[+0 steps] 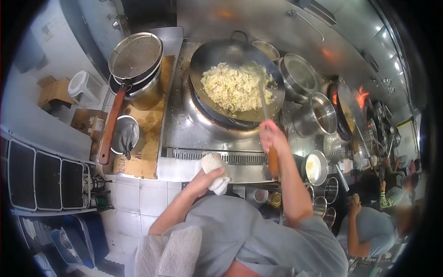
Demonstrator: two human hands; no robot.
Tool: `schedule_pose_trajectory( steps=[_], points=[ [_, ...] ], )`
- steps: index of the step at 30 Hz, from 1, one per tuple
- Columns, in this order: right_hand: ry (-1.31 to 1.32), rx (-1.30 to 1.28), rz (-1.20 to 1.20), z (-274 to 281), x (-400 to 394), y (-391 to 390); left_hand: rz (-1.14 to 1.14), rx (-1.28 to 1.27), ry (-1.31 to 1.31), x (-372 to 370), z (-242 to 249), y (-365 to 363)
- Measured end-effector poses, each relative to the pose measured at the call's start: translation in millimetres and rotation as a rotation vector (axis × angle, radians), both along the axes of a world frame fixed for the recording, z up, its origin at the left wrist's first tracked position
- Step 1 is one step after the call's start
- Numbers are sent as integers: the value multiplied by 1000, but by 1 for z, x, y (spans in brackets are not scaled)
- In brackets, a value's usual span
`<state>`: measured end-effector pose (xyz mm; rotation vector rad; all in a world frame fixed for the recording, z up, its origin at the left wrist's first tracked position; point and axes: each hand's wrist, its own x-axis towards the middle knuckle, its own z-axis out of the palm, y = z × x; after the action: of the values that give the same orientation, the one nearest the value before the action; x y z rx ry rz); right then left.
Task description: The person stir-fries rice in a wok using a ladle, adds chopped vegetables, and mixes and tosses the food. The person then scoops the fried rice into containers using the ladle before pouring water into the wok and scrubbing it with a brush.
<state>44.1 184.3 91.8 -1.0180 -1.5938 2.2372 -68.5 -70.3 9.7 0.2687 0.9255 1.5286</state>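
My right hand (273, 137) is closed around the metal shaft of a wok spatula (263, 99), just above its wooden grip. The spatula's head is blurred and partly buried at the right side of a heap of fried rice (233, 87), pale with yellow bits. That rice lies in a large dark wok (207, 54) seated on the burner. A folded white cloth (213, 166) is in my left hand (201, 181), fingers wrapped round it, by the front edge of the stove and apart from the wok.
Left of the stove, a strainer (137, 55) with a long wooden handle rests on a pot; a metal bowl (125, 131) holding dark utensils stands nearby. Steel pots (315, 114) and a pan with white contents (314, 168) crowd the right. Flames (361, 97) rise farther right, near co-workers (369, 228).
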Motion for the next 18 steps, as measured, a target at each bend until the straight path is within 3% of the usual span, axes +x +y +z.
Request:
schedule_pose_trajectory(
  steps=[2,3,6,9,10,14,17,18],
  points=[
    [-45,-1,131,27,-9,7,-39,1,25,-7,-2,-4],
    [-250,172,167,44,1,-1,-60,-9,13,-13,8,-8],
    [-269,1259,443,2,68,8,-35,-46,-121,-30,26,-10],
    [-685,918,557,-5,50,18,31,-26,-149,-30,16,20],
    [-707,1013,513,1,33,26,93,0,-137,-28,7,36],
    [-583,1141,505,74,57,5,70,-47,-139,-42,19,54],
    [-435,1134,504,6,75,8,59,-94,-225,-38,17,68],
    [-471,1093,482,7,69,14,59,-68,-243,-37,15,81]
  ],
)
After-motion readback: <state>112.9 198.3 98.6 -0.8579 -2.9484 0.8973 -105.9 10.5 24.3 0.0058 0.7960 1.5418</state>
